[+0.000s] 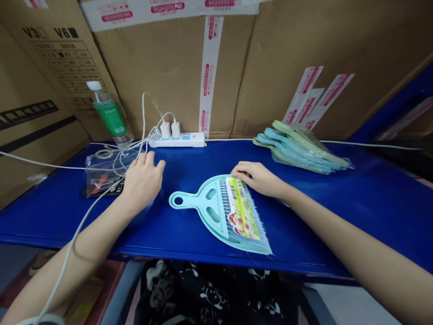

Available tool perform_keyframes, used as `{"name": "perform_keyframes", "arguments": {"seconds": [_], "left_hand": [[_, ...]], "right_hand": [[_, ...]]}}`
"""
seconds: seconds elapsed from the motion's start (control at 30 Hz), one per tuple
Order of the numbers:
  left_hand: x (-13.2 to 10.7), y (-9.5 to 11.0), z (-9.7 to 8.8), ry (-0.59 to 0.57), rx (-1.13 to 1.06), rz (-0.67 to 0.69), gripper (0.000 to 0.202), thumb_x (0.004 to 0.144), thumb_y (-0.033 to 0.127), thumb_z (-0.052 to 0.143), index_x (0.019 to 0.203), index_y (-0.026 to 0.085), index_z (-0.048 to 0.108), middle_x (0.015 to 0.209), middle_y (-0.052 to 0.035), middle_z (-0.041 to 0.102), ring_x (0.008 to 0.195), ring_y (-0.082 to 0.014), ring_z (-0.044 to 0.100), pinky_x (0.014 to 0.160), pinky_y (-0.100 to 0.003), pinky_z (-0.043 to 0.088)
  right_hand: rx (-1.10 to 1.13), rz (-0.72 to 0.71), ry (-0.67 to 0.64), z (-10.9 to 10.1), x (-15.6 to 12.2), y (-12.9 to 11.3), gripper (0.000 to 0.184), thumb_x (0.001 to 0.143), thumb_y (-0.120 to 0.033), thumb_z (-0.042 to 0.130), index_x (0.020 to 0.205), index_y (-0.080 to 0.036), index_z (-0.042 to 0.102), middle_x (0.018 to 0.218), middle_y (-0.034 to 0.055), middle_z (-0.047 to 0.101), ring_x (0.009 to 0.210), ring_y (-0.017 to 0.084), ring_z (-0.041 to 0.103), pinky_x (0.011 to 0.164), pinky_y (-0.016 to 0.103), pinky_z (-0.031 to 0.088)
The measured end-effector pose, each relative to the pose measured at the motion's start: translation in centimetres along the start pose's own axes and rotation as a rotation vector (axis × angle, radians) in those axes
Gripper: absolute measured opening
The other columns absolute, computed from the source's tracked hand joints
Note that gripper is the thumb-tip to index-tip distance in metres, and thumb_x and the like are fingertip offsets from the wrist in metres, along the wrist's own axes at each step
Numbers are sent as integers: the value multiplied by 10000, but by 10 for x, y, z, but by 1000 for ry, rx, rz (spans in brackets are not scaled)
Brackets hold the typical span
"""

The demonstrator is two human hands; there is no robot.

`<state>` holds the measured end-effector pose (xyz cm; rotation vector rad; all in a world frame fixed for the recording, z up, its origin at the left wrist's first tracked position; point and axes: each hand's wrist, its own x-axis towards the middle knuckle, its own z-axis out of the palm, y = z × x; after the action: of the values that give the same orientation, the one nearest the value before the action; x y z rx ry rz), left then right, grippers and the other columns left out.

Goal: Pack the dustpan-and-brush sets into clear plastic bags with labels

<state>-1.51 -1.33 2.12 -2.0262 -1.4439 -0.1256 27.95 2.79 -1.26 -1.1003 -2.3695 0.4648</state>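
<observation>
On blue tabletop [209, 158] | dustpan-and-brush set [223, 213], handle leftward | right hand [256, 178] nearer, touching far rim, grip unclear | left hand [144, 178] apart, grasp hidden

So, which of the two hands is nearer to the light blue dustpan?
Right. The right hand is at the far edge of the dustpan; the left hand is apart from it, to the left of its handle.
</observation>
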Motion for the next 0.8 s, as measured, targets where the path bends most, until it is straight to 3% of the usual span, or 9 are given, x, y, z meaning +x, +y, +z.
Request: {"name": "perform_keyframes", "arguments": {"seconds": [0.23, 0.47, 0.63, 0.8], "left_hand": [[0, -3, -2, -211, 53, -68, 353, 900, 198, 375, 871, 76, 704, 947, -232, 650, 924, -359, 608, 687, -403, 444], [1, 0, -3, -333, 53, -22, 371, 901, 163, 340, 860, 92, 702, 862, -187, 686, 873, -323, 639, 691, -379, 433], [-1, 0, -4, -339, 68, -25, 346, 875, 117, 358, 870, 41, 696, 870, -216, 688, 888, -332, 635, 691, -391, 441], [-2, 3, -3, -283, 36, 38, 352, 895, 146, 355, 874, 59, 695, 849, -190, 691, 857, -314, 641, 675, -383, 445]], "right_hand": [[-44, -11, 45, -3, 2, 0, 255, 884, -299, 347, 711, -230, 521, 764, 68, 606, 736, 204, 582, 705, 329, 443], [0, 85, 23, -6, 1, -2, 243, 853, -344, 333, 706, -232, 490, 727, 61, 616, 687, 202, 568, 659, 328, 430], [74, 151, -17, -7, 0, -8, 336, 859, -447, 320, 745, -219, 539, 748, 58, 641, 681, 193, 568, 610, 307, 410], [60, 143, -25, -5, 1, -9, 357, 856, -462, 320, 692, -221, 527, 719, 43, 638, 674, 187, 564, 615, 305, 399]]}}
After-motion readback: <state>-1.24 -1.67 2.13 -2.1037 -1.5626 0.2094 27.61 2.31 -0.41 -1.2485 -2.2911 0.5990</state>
